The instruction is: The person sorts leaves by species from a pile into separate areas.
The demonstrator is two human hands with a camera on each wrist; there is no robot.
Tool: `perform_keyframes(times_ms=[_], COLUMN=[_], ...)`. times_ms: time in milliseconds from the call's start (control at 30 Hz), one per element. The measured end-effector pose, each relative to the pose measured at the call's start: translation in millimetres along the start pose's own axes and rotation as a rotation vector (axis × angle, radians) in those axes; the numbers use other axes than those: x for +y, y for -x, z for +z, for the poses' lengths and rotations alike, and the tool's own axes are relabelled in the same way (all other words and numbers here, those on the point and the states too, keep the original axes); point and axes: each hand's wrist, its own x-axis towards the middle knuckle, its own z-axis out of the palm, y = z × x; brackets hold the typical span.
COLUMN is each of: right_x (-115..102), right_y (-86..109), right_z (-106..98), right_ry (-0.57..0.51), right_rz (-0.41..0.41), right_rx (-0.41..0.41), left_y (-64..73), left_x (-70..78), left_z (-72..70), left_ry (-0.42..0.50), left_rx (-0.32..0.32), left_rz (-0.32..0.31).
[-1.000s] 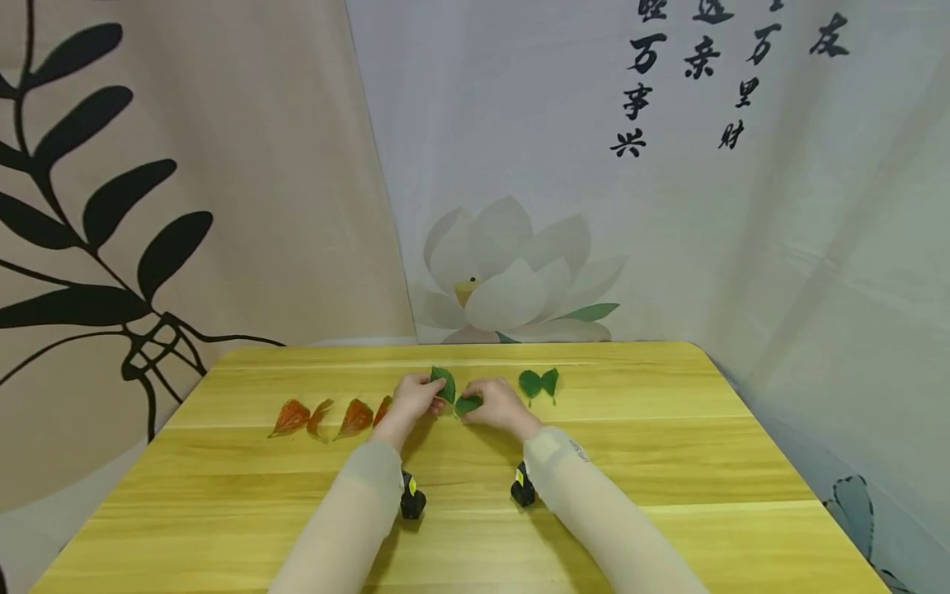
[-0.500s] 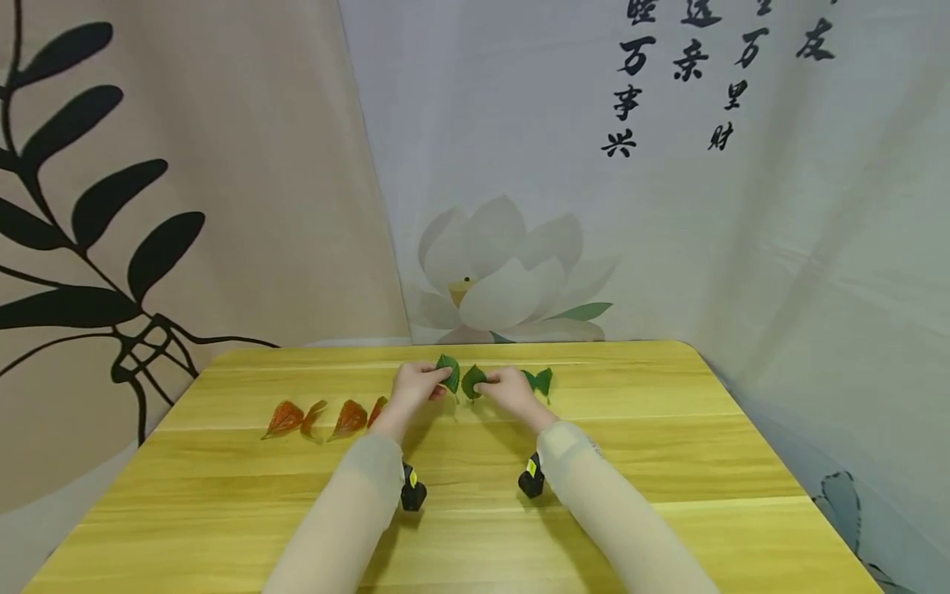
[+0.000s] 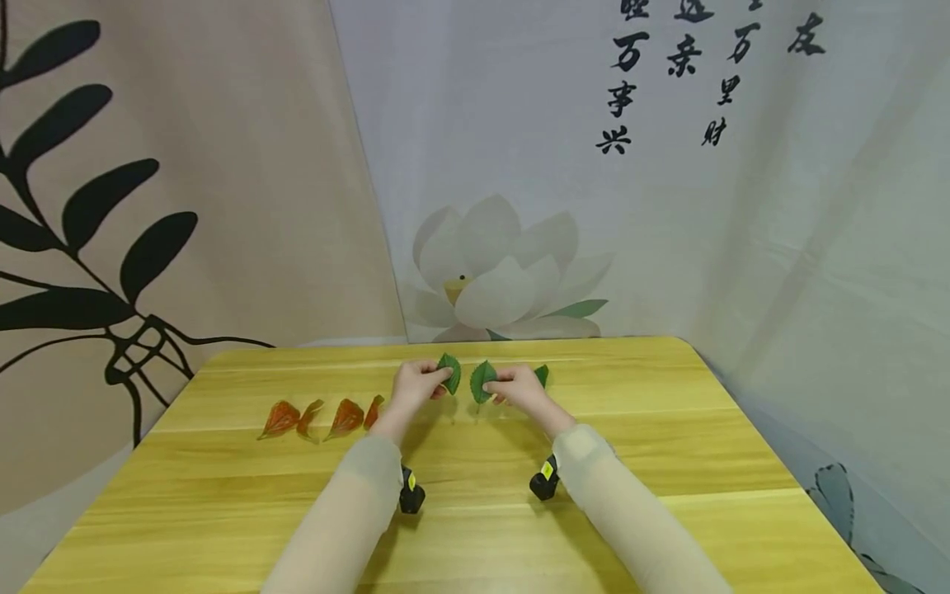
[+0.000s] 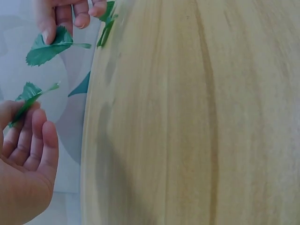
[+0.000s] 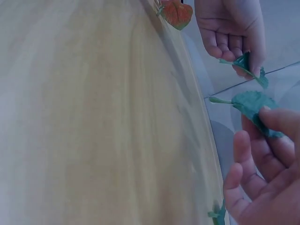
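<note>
Between thumb and fingers, my left hand (image 3: 417, 389) pinches a green leaf (image 3: 450, 375) with a toothed edge. My right hand (image 3: 524, 391) pinches a second green leaf (image 3: 482, 383) by its side. Both leaves are held up over the far part of the table, a small gap between them. The left wrist view shows the left hand's leaf (image 4: 29, 96) nearly edge-on, its short stem pointing right. From the right wrist view, the right thumb lies on the face of the right hand's leaf (image 5: 255, 105), and the other fingers are loosely curled below.
On the wooden table (image 3: 475, 511), several orange-red leaves lie in a row at the left, among them a broad one (image 3: 281, 419) and another (image 3: 345, 417). A green leaf (image 3: 543, 375) lies partly hidden behind the right hand. A printed curtain (image 3: 490, 165) hangs behind the table.
My right hand has lifted its leaf, turned it more upright and moved right, widening the gap. The left hand rose slightly with its leaf. The right hand now covers more of the green leaves behind it.
</note>
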Motion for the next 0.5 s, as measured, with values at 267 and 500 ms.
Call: perform_keyframes(times_ms=[267, 500], right_x=[9.2, 19.9], right_y=[10.5, 21.6], right_z=[-0.4, -6.0], right_ry=[-0.062, -0.2], right_rz=[0.058, 0.107], right_rx=[0.013, 0.068], left_y=[3.0, 4.5], left_x=[-4.3, -5.7], left_z=[5.5, 11.3], left_ry=[0.015, 0.033], left_rx=[-0.088, -0.13], left_rz=[0.056, 0.059])
